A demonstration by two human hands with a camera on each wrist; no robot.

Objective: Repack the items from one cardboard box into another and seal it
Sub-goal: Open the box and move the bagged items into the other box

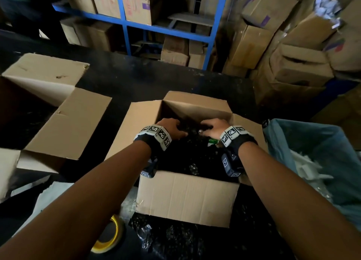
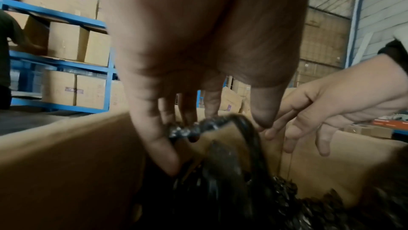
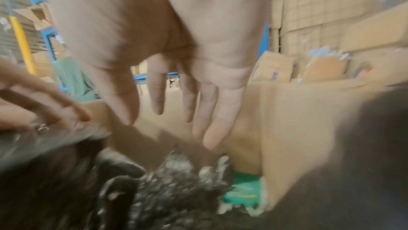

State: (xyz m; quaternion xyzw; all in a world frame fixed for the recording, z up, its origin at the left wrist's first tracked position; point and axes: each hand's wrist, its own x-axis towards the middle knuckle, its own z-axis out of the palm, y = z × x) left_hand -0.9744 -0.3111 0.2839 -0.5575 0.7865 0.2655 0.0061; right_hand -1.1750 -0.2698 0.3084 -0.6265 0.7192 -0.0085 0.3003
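Observation:
An open cardboard box (image 1: 187, 197) stands in front of me, filled with black bubble wrap (image 1: 187, 154). Both hands reach into its far half. My left hand (image 1: 173, 127) pinches a raised fold of the black wrap (image 2: 220, 181) between thumb and fingers (image 2: 154, 129). My right hand (image 1: 212, 126) hovers just to its right with straight, spread fingers (image 3: 205, 120) and holds nothing. A green item (image 1: 213, 141) peeks out of the wrap by the right wall (image 3: 287, 120). A second open box (image 1: 64, 126) sits to the left; its inside is dark.
A yellow-cored tape roll (image 1: 111, 238) lies near the front edge, partly under my left forearm. More black wrap (image 1: 175, 238) lies in front of the box. A blue-lined bin (image 1: 312, 142) with white scraps stands at the right. Blue shelving (image 1: 125, 25) and stacked cartons (image 1: 293, 64) stand behind.

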